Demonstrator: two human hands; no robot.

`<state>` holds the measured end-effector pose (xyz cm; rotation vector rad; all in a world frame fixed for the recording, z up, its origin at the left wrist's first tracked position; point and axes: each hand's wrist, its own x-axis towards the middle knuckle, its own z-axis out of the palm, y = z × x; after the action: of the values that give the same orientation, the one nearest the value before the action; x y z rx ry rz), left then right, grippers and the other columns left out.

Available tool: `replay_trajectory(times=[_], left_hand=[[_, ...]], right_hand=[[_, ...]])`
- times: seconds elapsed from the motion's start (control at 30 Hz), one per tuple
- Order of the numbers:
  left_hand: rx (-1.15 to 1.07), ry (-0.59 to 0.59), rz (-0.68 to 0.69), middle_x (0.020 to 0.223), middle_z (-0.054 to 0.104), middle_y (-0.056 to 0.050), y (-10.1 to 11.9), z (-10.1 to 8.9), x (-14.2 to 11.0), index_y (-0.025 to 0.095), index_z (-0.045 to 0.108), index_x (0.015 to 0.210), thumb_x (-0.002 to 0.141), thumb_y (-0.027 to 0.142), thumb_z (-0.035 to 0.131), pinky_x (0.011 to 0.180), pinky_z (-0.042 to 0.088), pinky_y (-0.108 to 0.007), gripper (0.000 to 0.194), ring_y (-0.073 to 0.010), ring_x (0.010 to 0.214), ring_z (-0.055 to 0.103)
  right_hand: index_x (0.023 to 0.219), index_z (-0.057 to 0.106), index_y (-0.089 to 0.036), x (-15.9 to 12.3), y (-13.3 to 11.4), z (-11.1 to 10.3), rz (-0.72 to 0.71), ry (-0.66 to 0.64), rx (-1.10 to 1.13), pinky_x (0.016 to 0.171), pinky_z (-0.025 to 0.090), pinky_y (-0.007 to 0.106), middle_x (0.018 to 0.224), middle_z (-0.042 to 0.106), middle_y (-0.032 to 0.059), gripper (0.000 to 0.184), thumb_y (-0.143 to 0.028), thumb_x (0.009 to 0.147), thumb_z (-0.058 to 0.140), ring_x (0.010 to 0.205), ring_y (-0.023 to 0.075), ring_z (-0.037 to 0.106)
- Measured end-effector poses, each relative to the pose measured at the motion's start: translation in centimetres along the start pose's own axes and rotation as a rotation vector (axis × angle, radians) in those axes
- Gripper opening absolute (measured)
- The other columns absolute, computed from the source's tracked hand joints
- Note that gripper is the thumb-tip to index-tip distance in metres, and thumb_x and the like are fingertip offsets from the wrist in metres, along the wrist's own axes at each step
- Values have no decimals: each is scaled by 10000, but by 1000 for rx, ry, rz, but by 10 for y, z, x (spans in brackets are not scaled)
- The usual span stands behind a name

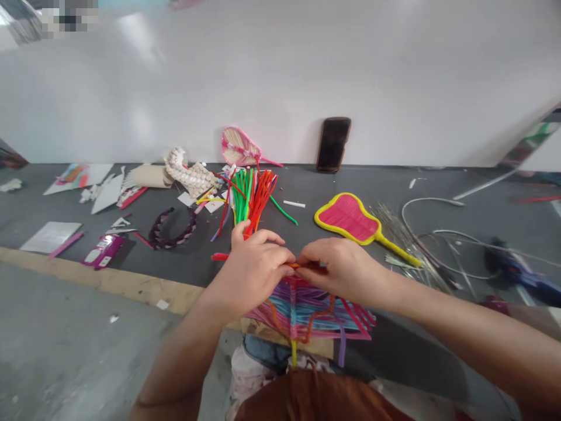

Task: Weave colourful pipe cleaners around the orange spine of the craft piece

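At the table's front edge lies a flat piece made of pink, purple and blue pipe cleaners (315, 310), with a yellow stem at its bottom. My left hand (256, 266) and my right hand (348, 266) meet over its upper edge. Their thumbs and fingers pinch an orange pipe cleaner (293, 265) between them. More orange runs in bent lines across the piece. My hands hide much of its top part. Just beyond my left hand lies a bundle of green and red pipe cleaners (249, 190).
To the right lie a pink fan with yellow edging (348, 217), thin wires (407, 240) and a blurred blue tool (521, 269). A phone (333, 144) and a pink-rimmed fan (240, 146) lean against the wall. A dark braided headband (173, 231) and a purple packet (103, 251) are left.
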<state>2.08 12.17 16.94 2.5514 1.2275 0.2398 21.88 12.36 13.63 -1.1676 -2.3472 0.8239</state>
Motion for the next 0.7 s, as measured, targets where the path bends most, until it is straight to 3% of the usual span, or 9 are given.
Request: replay_trajectory(times=[0.27, 0.4, 0.57, 0.7], left_hand=[[-43, 5, -14, 892, 715, 29, -6, 4, 6, 265, 708, 863, 876, 174, 598, 1066, 146, -520, 144, -205, 1124, 559], [-86, -76, -1, 1011, 713, 8, -12, 2, 8, 269, 694, 979, 871, 139, 571, 1063, 200, -501, 209, -212, 1182, 533], [-129, -133, 6, 1152, 696, -33, -12, -1, 10, 251, 658, 1095, 847, 358, 662, 1113, 187, -486, 270, -250, 1326, 439], [-135, -167, 31, 1118, 711, -8, -8, -4, 9, 259, 663, 1050, 892, 327, 603, 1134, 124, -504, 182, -237, 1346, 428]], right_hand=[[819, 694, -192, -4, 2, -8, 104, -97, 94, 569, 361, 218, 724, 682, -3, 132, -198, 856, 566, 626, 104, 576], [838, 699, -196, -5, 5, -11, 143, -111, 129, 569, 368, 228, 730, 680, 2, 147, -206, 849, 553, 633, 117, 576], [825, 694, -191, -6, 5, -12, 149, -108, 130, 564, 360, 232, 714, 672, 3, 138, -196, 834, 556, 623, 120, 576], [844, 699, -195, -6, -2, -13, 132, -116, 117, 583, 365, 232, 744, 684, 7, 144, -206, 848, 555, 649, 122, 584]])
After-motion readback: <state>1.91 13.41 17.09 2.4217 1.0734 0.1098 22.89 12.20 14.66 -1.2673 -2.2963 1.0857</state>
